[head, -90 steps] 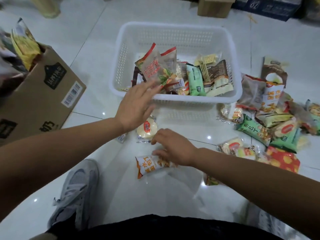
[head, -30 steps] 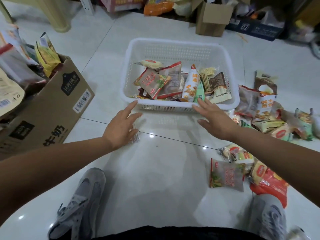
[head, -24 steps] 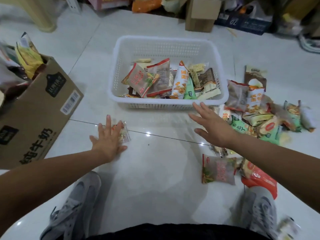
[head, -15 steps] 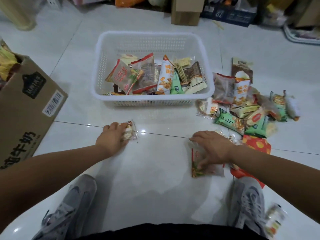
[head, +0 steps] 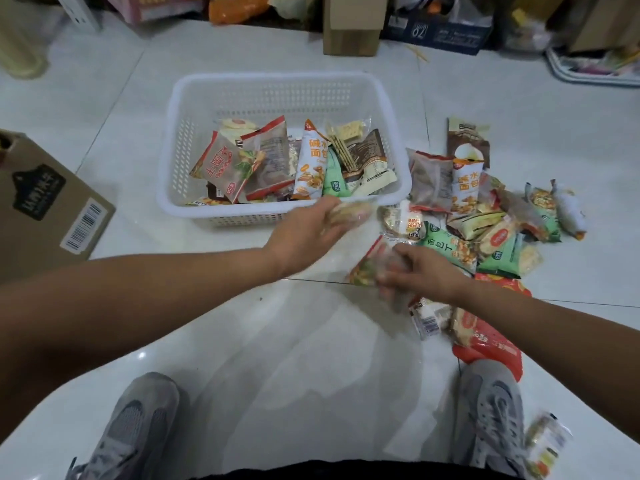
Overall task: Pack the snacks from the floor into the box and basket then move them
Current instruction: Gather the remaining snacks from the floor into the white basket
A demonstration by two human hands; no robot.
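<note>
Snacks (head: 491, 233) lie in a loose pile on the white tiled floor (head: 277, 341), at three o'clock from the white basket (head: 277, 79) and just beside its right wall. The basket sits at twelve o'clock from the person's feet. It is partly filled with packets that lean on one another toward its front and right, and its far left corner shows bare mesh. The cardboard box (head: 45, 209) stands at nine o'clock from the basket, well apart from it, with only one corner in view.

The left hand (head: 304, 233) is just in front of the basket's front rim, near its five o'clock corner. Its fingers are curled round a small round packet (head: 349, 214) (too blurred to read the print). The right hand (head: 429, 268) is low at the pile's near edge, at four o'clock from the left hand and close to it. Its fingers pinch a clear packet with a red edge (head: 370, 265), also blurred. Whether that packet touches the tiles cannot be told.

A grey left shoe (head: 135, 434) is at seven o'clock in the view and a right shoe (head: 491, 417) at five o'clock, with a red packet (head: 485, 351) against its toe.
</note>
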